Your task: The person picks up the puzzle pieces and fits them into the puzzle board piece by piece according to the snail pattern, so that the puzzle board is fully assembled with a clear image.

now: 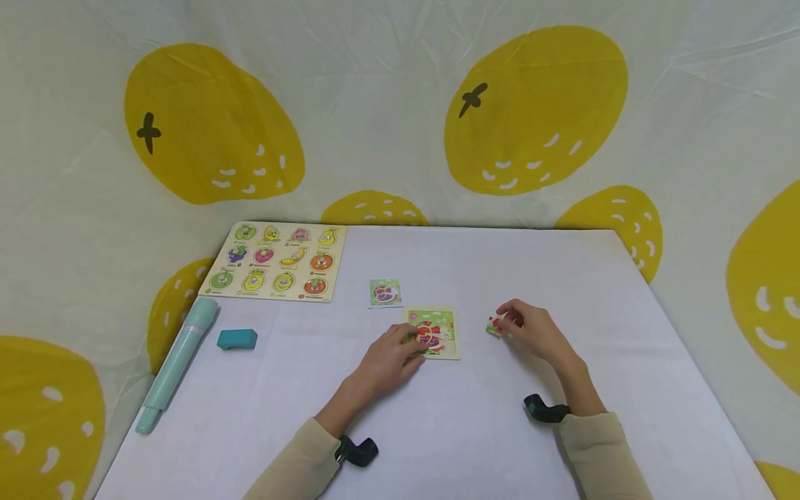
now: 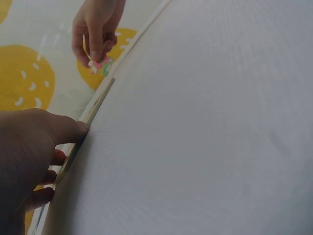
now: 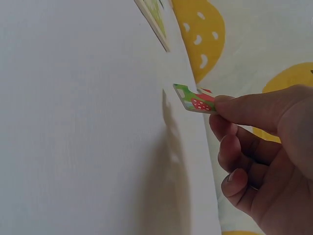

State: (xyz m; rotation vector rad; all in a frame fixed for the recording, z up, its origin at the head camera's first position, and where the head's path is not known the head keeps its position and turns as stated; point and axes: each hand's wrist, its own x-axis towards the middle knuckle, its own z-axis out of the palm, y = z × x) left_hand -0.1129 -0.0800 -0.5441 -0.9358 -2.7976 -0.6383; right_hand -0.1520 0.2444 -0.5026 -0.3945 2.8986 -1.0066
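My left hand [image 1: 389, 355] holds the left side of a small wooden puzzle board [image 1: 453, 353] with a red and purple fruit picture. In the left wrist view, the thumb [image 2: 73, 129] touches the board's edge [image 2: 101, 100], and the other fingers bend behind it, partly hidden. To the right of the board, my right hand [image 1: 531, 330] pinches a small puzzle piece [image 3: 198, 102] between thumb and forefinger. The piece is green and red with white dots, raised above the table. Just behind the board lies a square picture card [image 1: 385, 293].
A wooden fruit board [image 1: 275, 261] lies at the table's back left. Near the left edge are a long mint-green tube-shaped object [image 1: 181, 367] and a teal block-like object [image 1: 237, 339]. A white cloth covers the table [image 1: 475, 444]; a lemon-print curtain [image 1: 375, 104] hangs behind.
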